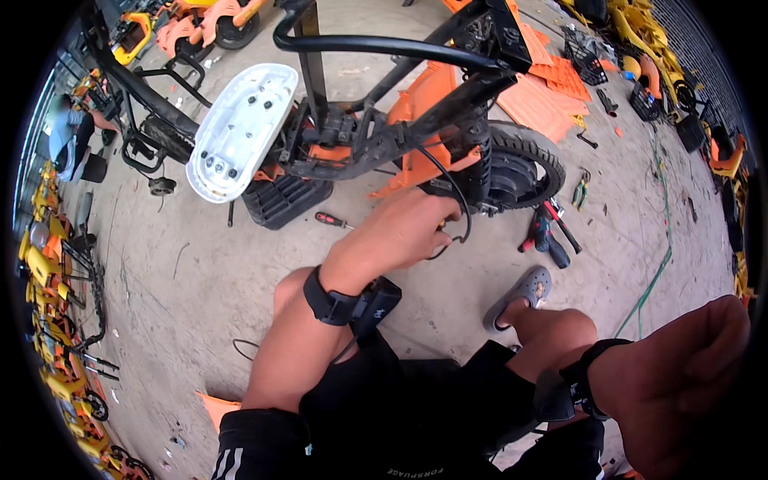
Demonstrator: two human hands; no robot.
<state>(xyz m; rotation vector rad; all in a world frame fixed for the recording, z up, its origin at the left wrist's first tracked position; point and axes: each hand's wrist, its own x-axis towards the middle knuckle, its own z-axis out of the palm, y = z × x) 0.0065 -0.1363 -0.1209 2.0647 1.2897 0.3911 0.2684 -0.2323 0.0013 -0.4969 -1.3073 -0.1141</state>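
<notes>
In front of me stands a stripped scooter frame (352, 164) of black metal, with a knobbly black wheel (532, 168) at its right end. My left hand (396, 236) reaches to its lower edge, just left of the wheel. The fingers there are closed on a thin black cable (462, 192) that hangs from the frame in a loop; the fingertips are partly hidden. Far from the frame, my right hand (680, 384) is raised at the lower right with its fingers curled in. Whatever it may hold does not show.
A white plate (244, 132) with bolts sits on the frame's left. Around lie a screwdriver (332, 220), a red-and-black power tool (546, 240), green-handled pliers (581, 190) and orange panels (540, 104). A green cord (652, 280) crosses the floor at right. Another person (70, 136) sits far left.
</notes>
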